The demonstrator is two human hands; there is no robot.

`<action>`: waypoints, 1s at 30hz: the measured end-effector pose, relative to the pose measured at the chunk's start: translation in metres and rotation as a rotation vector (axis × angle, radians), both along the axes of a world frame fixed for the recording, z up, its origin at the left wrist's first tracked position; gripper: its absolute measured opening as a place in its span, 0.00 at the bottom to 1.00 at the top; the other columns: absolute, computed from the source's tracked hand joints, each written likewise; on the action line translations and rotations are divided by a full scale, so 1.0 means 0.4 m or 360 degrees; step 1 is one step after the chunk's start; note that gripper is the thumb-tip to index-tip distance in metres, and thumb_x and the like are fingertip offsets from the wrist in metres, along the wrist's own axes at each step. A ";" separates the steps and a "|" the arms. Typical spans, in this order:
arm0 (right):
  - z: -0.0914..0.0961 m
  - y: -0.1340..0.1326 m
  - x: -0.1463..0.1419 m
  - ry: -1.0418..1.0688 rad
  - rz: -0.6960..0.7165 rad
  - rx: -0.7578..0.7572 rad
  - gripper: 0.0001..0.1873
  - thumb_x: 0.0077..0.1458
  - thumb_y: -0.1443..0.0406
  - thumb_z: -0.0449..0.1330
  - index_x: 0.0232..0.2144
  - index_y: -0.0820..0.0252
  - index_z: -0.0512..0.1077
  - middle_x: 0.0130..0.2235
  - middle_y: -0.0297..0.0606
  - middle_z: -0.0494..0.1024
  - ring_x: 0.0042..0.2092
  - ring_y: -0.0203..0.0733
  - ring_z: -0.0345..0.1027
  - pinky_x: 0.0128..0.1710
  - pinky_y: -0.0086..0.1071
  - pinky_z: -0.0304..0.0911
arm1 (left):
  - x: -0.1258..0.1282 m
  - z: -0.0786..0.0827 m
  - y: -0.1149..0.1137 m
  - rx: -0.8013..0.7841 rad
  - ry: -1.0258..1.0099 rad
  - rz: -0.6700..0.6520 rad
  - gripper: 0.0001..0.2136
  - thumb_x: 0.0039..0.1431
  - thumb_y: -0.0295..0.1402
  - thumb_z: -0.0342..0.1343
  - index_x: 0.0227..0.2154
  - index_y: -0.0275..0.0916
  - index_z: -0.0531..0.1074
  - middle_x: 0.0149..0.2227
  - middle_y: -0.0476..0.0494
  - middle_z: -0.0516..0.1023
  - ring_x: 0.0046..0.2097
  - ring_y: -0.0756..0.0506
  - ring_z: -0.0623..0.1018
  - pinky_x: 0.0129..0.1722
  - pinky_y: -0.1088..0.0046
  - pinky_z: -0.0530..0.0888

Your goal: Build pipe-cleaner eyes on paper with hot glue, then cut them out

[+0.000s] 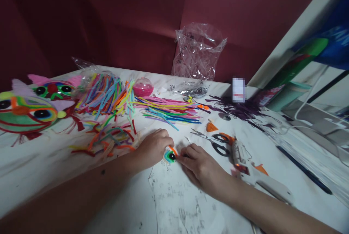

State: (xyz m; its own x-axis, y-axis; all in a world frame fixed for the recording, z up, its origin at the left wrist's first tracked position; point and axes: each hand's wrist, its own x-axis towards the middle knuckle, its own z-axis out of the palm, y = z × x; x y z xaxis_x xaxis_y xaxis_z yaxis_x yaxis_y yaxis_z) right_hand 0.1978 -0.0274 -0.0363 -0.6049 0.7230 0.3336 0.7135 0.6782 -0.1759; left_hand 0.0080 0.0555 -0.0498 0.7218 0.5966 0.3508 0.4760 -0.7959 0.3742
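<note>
A small eye (170,156), coiled from green, blue and white pipe cleaners around a black centre, is held just above a written-on sheet of paper (174,205). My left hand (155,147) pinches it from the left with bent fingers. From the other side, the fingers of my right hand (200,165) close on an orange pipe cleaner (173,150) that runs along the eye's upper right edge. My right fingertips are partly hidden by the hand itself.
Black-handled scissors (221,149) and a glue gun (240,154) lie to the right, with a dark pen (304,170) beyond. Behind are bundled pipe cleaners (169,108), a pink round container (143,87), a clear bag (195,57) and purple yarn (240,108). Decorated masks (29,117) stand left.
</note>
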 end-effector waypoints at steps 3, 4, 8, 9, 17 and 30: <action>0.007 -0.001 -0.002 -0.0003 -0.0006 -0.0032 0.12 0.60 0.71 0.50 0.40 0.63 0.74 0.35 0.44 0.72 0.38 0.45 0.62 0.38 0.40 0.63 | -0.003 0.004 -0.003 0.0009 0.0030 -0.0005 0.11 0.54 0.20 0.48 0.28 0.38 0.74 0.31 0.45 0.70 0.37 0.47 0.69 0.36 0.72 0.65; 0.008 -0.002 -0.002 -0.0002 -0.0004 -0.0037 0.12 0.60 0.71 0.50 0.40 0.63 0.73 0.35 0.45 0.72 0.38 0.45 0.62 0.38 0.40 0.64 | -0.004 0.005 -0.004 0.0015 0.0040 0.0000 0.10 0.54 0.20 0.48 0.28 0.39 0.74 0.31 0.45 0.70 0.37 0.46 0.69 0.37 0.72 0.65; 0.010 -0.001 -0.002 0.0000 -0.0002 -0.0030 0.13 0.60 0.71 0.50 0.40 0.62 0.73 0.35 0.44 0.72 0.38 0.45 0.62 0.37 0.40 0.63 | -0.010 0.011 -0.010 0.0047 0.0095 0.0022 0.09 0.55 0.22 0.48 0.29 0.38 0.73 0.31 0.45 0.71 0.37 0.46 0.69 0.37 0.71 0.65; 0.010 -0.001 -0.003 -0.0002 -0.0004 -0.0034 0.13 0.60 0.71 0.50 0.40 0.62 0.73 0.35 0.44 0.72 0.38 0.45 0.62 0.37 0.40 0.63 | -0.010 0.014 -0.012 0.0052 0.0107 0.0023 0.09 0.55 0.21 0.48 0.29 0.38 0.73 0.31 0.45 0.71 0.37 0.46 0.69 0.37 0.71 0.65; 0.004 -0.002 -0.003 -0.0005 -0.0020 -0.0020 0.12 0.60 0.71 0.50 0.39 0.61 0.73 0.35 0.44 0.72 0.38 0.44 0.62 0.38 0.39 0.62 | -0.016 0.025 -0.024 0.0079 0.0132 0.0001 0.10 0.56 0.21 0.47 0.29 0.37 0.73 0.30 0.44 0.71 0.37 0.45 0.69 0.36 0.70 0.65; 0.006 0.000 -0.003 -0.0001 -0.0018 0.0004 0.11 0.60 0.71 0.51 0.39 0.61 0.73 0.35 0.43 0.72 0.38 0.44 0.63 0.38 0.38 0.62 | -0.017 0.021 -0.023 0.0112 0.0120 -0.0010 0.10 0.56 0.21 0.47 0.28 0.37 0.72 0.29 0.45 0.71 0.36 0.46 0.69 0.35 0.70 0.64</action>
